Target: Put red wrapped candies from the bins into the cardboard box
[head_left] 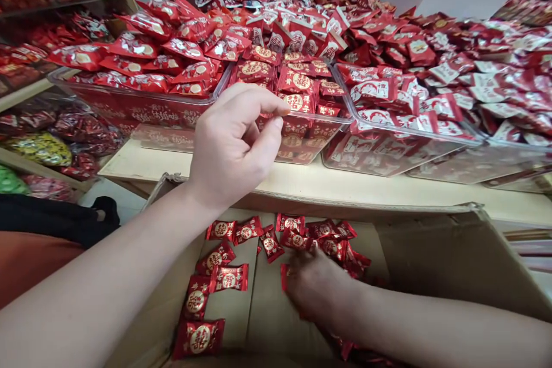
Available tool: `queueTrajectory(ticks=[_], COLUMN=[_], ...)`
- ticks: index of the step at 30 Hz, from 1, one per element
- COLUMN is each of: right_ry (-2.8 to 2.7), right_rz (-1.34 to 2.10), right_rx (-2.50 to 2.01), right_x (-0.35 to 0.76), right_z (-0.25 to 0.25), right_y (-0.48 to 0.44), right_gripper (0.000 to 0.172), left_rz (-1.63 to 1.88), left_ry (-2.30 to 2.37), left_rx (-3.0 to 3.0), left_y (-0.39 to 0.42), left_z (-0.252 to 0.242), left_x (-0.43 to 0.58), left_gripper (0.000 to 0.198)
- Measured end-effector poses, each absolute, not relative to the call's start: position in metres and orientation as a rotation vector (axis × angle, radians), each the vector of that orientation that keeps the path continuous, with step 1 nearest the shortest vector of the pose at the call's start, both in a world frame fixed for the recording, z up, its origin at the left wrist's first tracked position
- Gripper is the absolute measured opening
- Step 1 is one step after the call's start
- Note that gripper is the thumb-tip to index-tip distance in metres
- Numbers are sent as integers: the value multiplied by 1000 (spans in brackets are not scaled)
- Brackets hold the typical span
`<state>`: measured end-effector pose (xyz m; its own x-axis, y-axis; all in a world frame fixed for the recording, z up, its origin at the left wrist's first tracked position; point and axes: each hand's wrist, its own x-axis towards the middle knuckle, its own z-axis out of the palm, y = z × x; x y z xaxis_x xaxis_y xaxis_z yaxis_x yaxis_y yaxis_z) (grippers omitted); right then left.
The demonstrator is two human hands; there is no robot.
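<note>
My left hand (237, 141) is over the front of the middle clear bin (310, 137), its fingers curled and thumb near the index fingertip. That fingertip is at a red and gold wrapped candy (297, 102) on the bin's pile; whatever the curled fingers hold, if anything, is hidden. Down inside a cardboard box (435, 253), my right hand (321, 284) is among red wrapped candies (332, 247). Motion blurs it and its fingers cannot be made out. More of these candies (230, 278) lie scattered on the left side of the box bottom.
Bins of red candy packets (142, 49) stand left of the middle bin, and others (409, 92) stand to its right. They rest on a pale wooden shelf (362, 184) behind the box. Stocked shelves and a person's dark-clad leg (47, 224) are at left.
</note>
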<state>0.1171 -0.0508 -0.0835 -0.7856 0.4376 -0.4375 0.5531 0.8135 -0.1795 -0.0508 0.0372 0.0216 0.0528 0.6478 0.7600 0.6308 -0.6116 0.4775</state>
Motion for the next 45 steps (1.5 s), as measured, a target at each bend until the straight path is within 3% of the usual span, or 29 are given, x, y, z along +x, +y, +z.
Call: queueTrajectory(ticks=[6, 12, 15, 18, 22, 26, 28, 35, 45], right_ry=[2977, 2884, 2907, 2821, 2748, 2775, 2785, 2868, 3081], right_rz=[-566, -590, -609, -558, -702, -717, -708, -620, -417], right_rx=[451, 166, 385, 886, 1431, 1437, 1413, 1254, 636], right_x=[23, 24, 54, 80, 88, 83, 83, 80, 78], right_z=[-120, -130, -128, -138, -156, -163, -164, -168, -171], right_y=[-78, -79, -63, -43, -30, -30, -31, -34, -16], right_gripper=[44, 26, 20, 19, 41, 80, 85, 55, 41], left_rz=[1583, 1541, 1573, 1577, 1525, 1501, 1481, 1416, 1325], left_ry=[1413, 1357, 1317, 1299, 1319, 1316, 1321, 1365, 1344], left_rx=[2257, 2266, 2262, 2279, 2319, 2342, 2338, 2381, 2421], left_y=[32, 28, 29, 31, 30, 29, 30, 33, 33], left_z=[20, 21, 22, 23, 22, 21, 21, 17, 15], left_x=[-49, -49, -49, -48, -48, -48, -46, -43, -39], left_gripper=[17, 18, 17, 16, 17, 17, 17, 18, 16])
